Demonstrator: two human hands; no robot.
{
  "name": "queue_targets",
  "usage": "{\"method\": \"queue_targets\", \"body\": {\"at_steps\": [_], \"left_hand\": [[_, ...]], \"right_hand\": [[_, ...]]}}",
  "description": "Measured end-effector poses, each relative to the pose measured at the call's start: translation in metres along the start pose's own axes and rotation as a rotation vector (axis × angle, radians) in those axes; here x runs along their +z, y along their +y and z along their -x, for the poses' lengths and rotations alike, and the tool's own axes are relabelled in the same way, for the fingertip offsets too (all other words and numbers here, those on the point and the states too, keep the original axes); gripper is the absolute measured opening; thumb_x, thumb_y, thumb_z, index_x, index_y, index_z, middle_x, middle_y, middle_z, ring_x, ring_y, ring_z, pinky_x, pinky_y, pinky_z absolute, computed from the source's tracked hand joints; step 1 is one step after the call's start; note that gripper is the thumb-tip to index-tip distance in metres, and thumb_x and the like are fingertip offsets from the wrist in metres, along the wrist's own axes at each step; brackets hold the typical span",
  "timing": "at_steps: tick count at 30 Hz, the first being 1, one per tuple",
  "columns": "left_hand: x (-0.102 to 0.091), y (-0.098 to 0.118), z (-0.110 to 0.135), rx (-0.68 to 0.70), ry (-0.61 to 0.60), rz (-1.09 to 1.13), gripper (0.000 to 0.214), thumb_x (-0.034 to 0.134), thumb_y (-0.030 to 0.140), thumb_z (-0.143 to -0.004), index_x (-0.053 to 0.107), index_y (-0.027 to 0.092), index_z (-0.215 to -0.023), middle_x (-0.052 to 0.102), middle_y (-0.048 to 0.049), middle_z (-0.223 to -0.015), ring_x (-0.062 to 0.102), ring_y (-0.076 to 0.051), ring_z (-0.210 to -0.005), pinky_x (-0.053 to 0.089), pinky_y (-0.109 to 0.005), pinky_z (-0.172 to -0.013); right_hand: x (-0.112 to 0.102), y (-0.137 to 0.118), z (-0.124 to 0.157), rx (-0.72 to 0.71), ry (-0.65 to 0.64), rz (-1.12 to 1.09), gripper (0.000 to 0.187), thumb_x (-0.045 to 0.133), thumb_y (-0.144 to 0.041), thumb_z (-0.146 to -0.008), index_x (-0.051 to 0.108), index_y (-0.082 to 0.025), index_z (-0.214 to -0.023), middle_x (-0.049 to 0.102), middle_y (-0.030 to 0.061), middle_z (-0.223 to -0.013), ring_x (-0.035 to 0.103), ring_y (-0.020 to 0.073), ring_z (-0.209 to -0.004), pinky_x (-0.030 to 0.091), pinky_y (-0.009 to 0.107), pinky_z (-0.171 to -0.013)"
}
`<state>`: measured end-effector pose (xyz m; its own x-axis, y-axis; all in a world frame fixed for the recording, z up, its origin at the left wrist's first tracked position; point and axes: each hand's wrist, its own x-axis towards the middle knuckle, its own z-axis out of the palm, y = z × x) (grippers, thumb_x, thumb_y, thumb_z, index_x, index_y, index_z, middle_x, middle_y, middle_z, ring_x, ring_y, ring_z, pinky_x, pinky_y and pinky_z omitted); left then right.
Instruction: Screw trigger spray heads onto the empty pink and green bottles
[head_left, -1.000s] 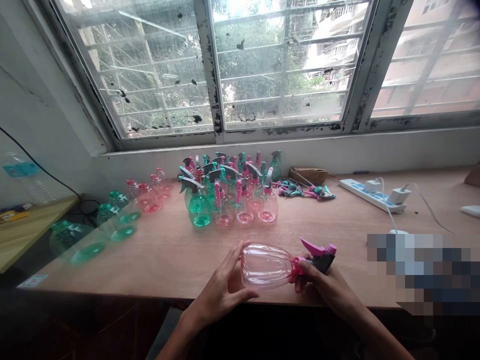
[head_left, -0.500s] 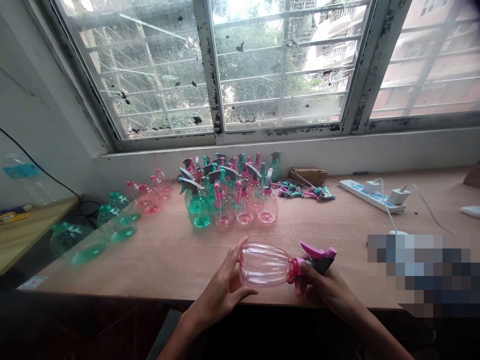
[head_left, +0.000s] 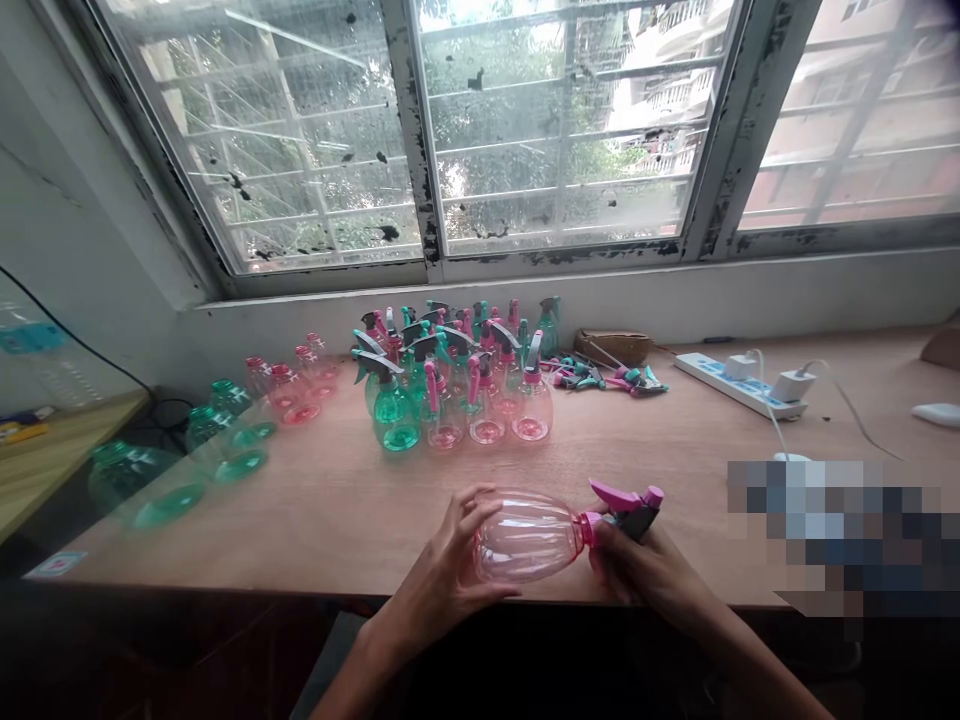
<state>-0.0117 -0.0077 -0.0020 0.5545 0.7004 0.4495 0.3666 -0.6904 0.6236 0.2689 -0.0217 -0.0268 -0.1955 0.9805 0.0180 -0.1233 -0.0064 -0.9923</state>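
Observation:
A clear pink spray bottle lies sideways in the air above the table's front edge, its base to the left. My left hand is closed round the base end, fingers over the top and thumb below. At the neck, my right hand grips the pink collar under the pink and dark grey trigger head. The right fingertips are partly hidden behind the head. Beyond the hands stand several pink and green spray bottles fitted with trigger heads.
Headless green bottles and pink bottles stand at the left. Loose trigger heads lie near a brown pouch. A power strip with plugged-in chargers and cables is at the right. A window rises behind the table.
My left fingers have come further over the bottle and closed round its base end. Both hands and the bottle have shifted slightly, and the whole view has moved a little.

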Motion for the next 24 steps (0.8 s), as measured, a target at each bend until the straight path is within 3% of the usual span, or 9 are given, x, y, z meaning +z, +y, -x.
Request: {"method": "queue_targets", "body": {"at_steps": [3,6,11,14,19,22,24], "left_hand": [[0.004,-0.002,0.001,0.09,0.018,-0.113,0.072,0.078,0.023,-0.088,0.037,0.04,-0.145,0.028,-0.0117,-0.157,0.043,-0.034,-0.141,0.046,-0.05,-0.113],[0.008,-0.003,0.004,0.116,0.013,-0.237,0.063,0.07,0.02,-0.093,0.038,0.038,-0.145,0.022,-0.0125,-0.158,0.043,-0.033,-0.14,0.049,-0.048,-0.11],[0.009,-0.001,0.003,0.147,0.016,-0.338,0.066,0.069,0.029,-0.094,0.033,0.038,-0.149,0.026,-0.0142,-0.159,0.047,-0.033,-0.139,0.05,-0.047,-0.107],[0.011,0.001,0.002,0.145,0.053,-0.418,0.072,0.067,0.033,-0.096,0.025,0.037,-0.154,0.029,-0.0162,-0.162,0.047,-0.035,-0.14,0.049,-0.05,-0.108],[0.004,0.007,-0.002,0.033,0.161,-0.488,0.079,0.071,0.035,-0.092,0.026,0.03,-0.156,0.046,-0.0164,-0.153,0.047,-0.037,-0.139,0.045,-0.052,-0.112],[-0.019,0.002,0.002,-0.013,0.196,-0.448,0.077,0.073,0.029,-0.087,0.031,0.025,-0.152,0.05,-0.0155,-0.149,0.048,-0.035,-0.14,0.044,-0.049,-0.114],[-0.043,-0.007,0.011,-0.066,0.245,-0.435,0.072,0.073,0.029,-0.085,0.037,0.024,-0.147,0.052,-0.0145,-0.148,0.049,-0.034,-0.139,0.042,-0.05,-0.117]], "right_hand": [[0.005,-0.008,0.0,0.04,0.041,-0.02,0.055,0.065,-0.071,-0.084,0.065,-0.018,-0.071,0.06,-0.0018,-0.045,0.042,0.007,-0.03,0.021,0.019,-0.034],[0.009,-0.016,0.001,0.116,0.061,0.047,0.069,0.058,-0.077,-0.085,0.06,-0.018,-0.05,0.047,-0.003,-0.034,0.035,0.0054,-0.026,0.017,0.019,-0.031],[0.013,-0.016,0.007,0.156,0.107,0.062,0.075,0.053,-0.08,-0.084,0.057,-0.019,-0.041,0.043,-0.0024,-0.03,0.035,0.0064,-0.022,0.019,0.019,-0.028],[0.014,-0.01,0.012,0.049,0.103,-0.013,0.062,0.059,-0.077,-0.083,0.068,-0.017,-0.069,0.06,0.0,-0.042,0.047,0.0101,-0.026,0.029,0.019,-0.029],[0.01,-0.001,0.015,-0.17,-0.223,-0.132,0.065,0.073,-0.073,-0.076,0.064,-0.02,-0.112,0.075,0.0057,-0.077,0.066,0.0174,-0.056,0.051,0.029,-0.056],[0.007,-0.003,0.013,-0.14,-0.248,-0.139,0.06,0.066,-0.066,-0.088,0.055,-0.024,-0.129,0.076,0.0061,-0.088,0.068,0.0187,-0.066,0.053,0.032,-0.065],[0.006,-0.005,0.012,-0.082,-0.222,-0.116,0.051,0.06,-0.062,-0.094,0.056,-0.023,-0.127,0.074,0.0059,-0.087,0.068,0.0185,-0.067,0.053,0.033,-0.066]]}}
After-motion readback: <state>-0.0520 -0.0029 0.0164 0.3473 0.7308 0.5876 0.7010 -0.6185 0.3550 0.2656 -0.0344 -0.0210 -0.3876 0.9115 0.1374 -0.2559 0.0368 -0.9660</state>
